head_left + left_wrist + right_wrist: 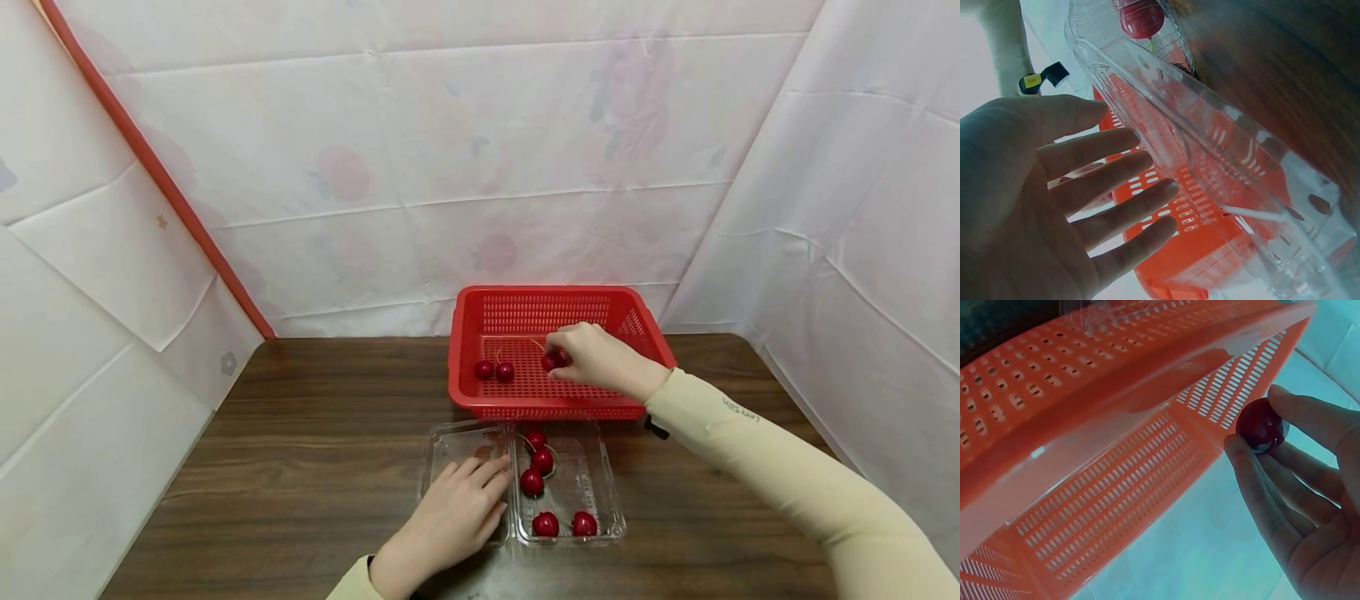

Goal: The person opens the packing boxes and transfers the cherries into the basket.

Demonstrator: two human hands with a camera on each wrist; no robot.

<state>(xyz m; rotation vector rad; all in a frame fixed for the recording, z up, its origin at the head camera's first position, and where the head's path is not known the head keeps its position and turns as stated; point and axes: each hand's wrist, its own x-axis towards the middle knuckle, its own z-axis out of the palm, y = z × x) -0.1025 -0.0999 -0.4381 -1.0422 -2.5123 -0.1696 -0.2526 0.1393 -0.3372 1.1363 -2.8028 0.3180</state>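
Note:
My right hand (600,358) is over the red basket (547,412), pinching a dark red cherry (1261,427) between thumb and fingers. Two more cherries lie on the basket floor to the left, one of them a stemmed cherry (505,372). In front of the basket a clear plastic clamshell box (570,483) lies unfolded. Several cherries sit in its right half, including a cherry (542,460) with a stem. My left hand (459,510), fingers straight and spread, is at the clear lid (1210,144); whether its fingertips touch the plastic is hard to tell.
The dark wooden table (315,450) extends left and right of the box. White patterned sheeting (360,183) hangs behind and on both sides. A red pole (157,171) slants down to the table's back left corner.

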